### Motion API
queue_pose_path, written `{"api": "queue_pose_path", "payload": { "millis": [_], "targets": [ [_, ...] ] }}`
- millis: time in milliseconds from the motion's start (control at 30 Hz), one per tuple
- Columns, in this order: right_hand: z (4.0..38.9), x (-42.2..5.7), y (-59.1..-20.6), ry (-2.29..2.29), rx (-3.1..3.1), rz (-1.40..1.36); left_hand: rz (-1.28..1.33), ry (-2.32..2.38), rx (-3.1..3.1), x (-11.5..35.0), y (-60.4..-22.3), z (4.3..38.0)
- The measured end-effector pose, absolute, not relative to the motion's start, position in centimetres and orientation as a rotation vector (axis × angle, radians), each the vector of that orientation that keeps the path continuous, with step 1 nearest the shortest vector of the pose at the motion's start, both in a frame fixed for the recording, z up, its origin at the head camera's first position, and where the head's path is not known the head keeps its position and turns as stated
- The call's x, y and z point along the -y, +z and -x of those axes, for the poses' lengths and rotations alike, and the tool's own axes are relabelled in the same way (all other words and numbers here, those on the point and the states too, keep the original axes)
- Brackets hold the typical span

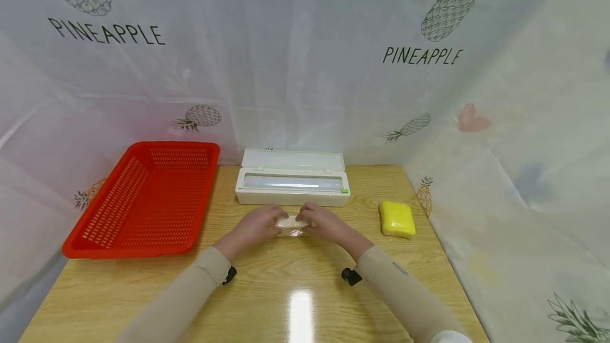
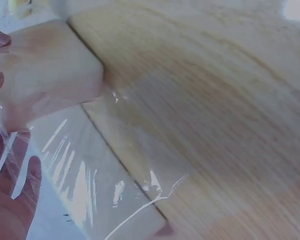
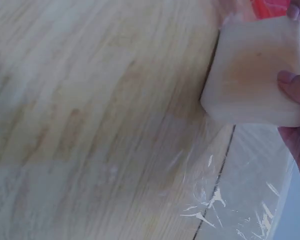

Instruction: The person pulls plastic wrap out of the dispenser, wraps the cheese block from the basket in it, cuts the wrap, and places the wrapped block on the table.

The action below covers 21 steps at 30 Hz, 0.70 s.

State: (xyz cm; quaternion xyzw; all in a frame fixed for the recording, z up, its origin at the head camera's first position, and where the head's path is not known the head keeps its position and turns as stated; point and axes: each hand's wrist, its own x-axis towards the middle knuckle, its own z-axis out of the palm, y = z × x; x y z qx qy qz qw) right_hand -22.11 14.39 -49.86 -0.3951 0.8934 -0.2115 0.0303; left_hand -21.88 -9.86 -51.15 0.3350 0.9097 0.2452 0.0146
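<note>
A pale, rounded-cornered block [image 1: 288, 222], brownish in the middle of its face, is held between both hands just in front of the white box. My left hand [image 1: 254, 226] grips its left end and my right hand [image 1: 329, 225] grips the right end, thumbs on the near side. Clear plastic film [image 2: 90, 175] hangs wrinkled and shiny around the block and over the left fingers. In the right wrist view, the right thumb presses on the face of the block [image 3: 250, 70], and film [image 3: 255, 195] spreads beside it.
Behind the hands stands a white cling film box [image 1: 293, 198], lid raised, a roll [image 1: 290, 182] inside. A red perforated basket [image 1: 200, 221] is at the left. On the right lies a yellow block [image 1: 397, 219] with a shiny wrapping. A printed curtain borders the wooden table [image 1: 267, 290].
</note>
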Motion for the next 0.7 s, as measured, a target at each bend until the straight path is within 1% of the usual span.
{"api": "queue_pose_path", "payload": {
  "millis": [367, 567, 700],
  "targets": [
    [24.4, -14.4, -49.6, -0.709, -2.667, 1.136, -1.303, 0.676, -2.986, 9.0, -49.7, 22.3],
    [25.3, -14.4, -49.6, -0.726, -2.639, 1.025, -1.333, 0.588, -3.093, 8.3, -49.8, 22.2],
    [25.8, -14.3, -49.8, -0.718, -2.641, 0.948, -1.272, 0.524, -3.147, 7.7, -50.2, 22.0]
  ]
}}
